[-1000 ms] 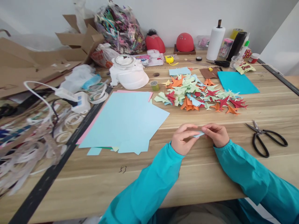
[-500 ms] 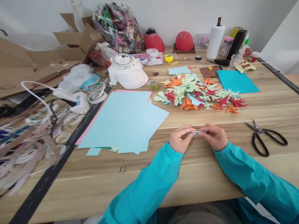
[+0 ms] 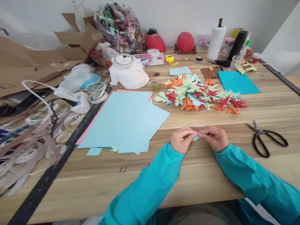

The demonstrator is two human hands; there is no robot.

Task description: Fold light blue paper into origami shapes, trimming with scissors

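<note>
My left hand [image 3: 181, 140] and my right hand [image 3: 215, 138] meet just above the wooden table [image 3: 201, 175], fingers pinched together on a small folded piece of light blue paper [image 3: 196, 137]. Only a thin sliver of the paper shows between my fingertips. Both arms wear teal sleeves. A heap of folded paper shapes [image 3: 199, 92] in green, orange, red and blue lies beyond my hands. To the left of my hands lies a stack of light blue sheets [image 3: 124, 120] over pink ones.
Black scissors [image 3: 267, 140] lie to the right of my hands. A teal sheet [image 3: 237, 82], a paper towel roll [image 3: 216, 39], a white bowl-like lid [image 3: 130, 76], red domes, cardboard boxes [image 3: 77, 37] and tape rolls [image 3: 70, 122] crowd the back and left.
My fingers have closed in on the blue paper, which now shows smaller and more folded between them. Both hands stay in the same place.
</note>
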